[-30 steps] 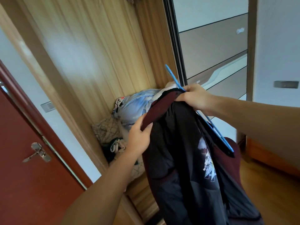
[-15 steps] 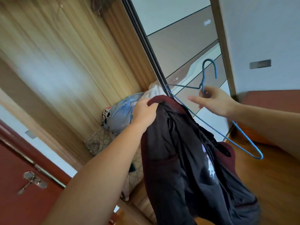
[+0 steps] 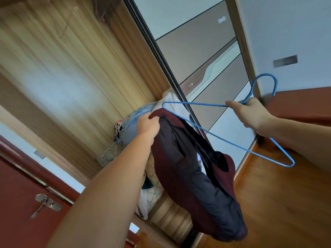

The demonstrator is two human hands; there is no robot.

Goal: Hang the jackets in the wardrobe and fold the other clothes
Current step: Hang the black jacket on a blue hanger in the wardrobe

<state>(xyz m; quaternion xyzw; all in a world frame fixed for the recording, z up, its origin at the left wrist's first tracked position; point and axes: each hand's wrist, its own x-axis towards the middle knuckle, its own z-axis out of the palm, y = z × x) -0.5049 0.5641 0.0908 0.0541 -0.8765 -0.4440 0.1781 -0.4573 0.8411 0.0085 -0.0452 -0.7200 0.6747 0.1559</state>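
Since half a second ago the blue wire hanger [image 3: 211,130] is swinging out to the right, away from the jacket's collar. The left hand [image 3: 147,125] is pinching the dark maroon jacket [image 3: 193,176] by its collar, fingers curled tight, letting the body hang straight below that grip, likely to keep the neck reachable. Behind it, piled clothes [image 3: 130,129] are filling the wardrobe [image 3: 71,77] floor. The right hand [image 3: 250,113] is gripping the hanger at the base of its hook, one shoulder tip just above the collar. Open room is lying between both grips; the sliding door's edge [image 3: 161,56] is crowding close behind.
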